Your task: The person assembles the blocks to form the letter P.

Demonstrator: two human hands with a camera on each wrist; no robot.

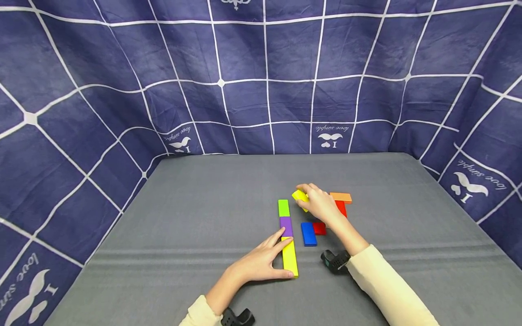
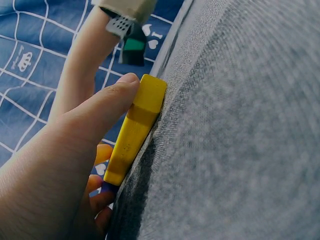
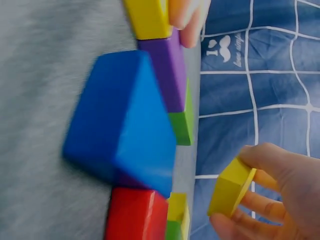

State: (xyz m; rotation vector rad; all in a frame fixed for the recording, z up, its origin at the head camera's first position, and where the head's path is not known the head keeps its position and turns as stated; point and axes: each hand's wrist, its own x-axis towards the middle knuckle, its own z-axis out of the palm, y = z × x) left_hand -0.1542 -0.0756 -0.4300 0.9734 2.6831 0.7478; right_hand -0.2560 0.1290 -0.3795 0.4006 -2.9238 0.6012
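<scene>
A yellow block (image 1: 301, 196) is pinched in my right hand (image 1: 322, 206), held between thumb and fingertips; the right wrist view shows this yellow block (image 3: 231, 186) tilted in front of the curtain. On the table a straight row runs away from me: a long yellow block (image 1: 290, 260), a purple block (image 1: 287, 225) and a light green block (image 1: 283, 208). My left hand (image 1: 261, 260) rests along the row's left side. Its thumb touches the long yellow block's near end, also seen in the left wrist view, and its fingers reach the yellow-purple joint.
Right of the row lies a blue block (image 1: 308, 234) against a small red block (image 1: 320, 228). Farther back, another red block (image 1: 340, 208) and an orange block (image 1: 341, 198) lie partly behind my right hand. A blue gridded curtain (image 1: 244, 104) surrounds the grey table (image 1: 195, 203).
</scene>
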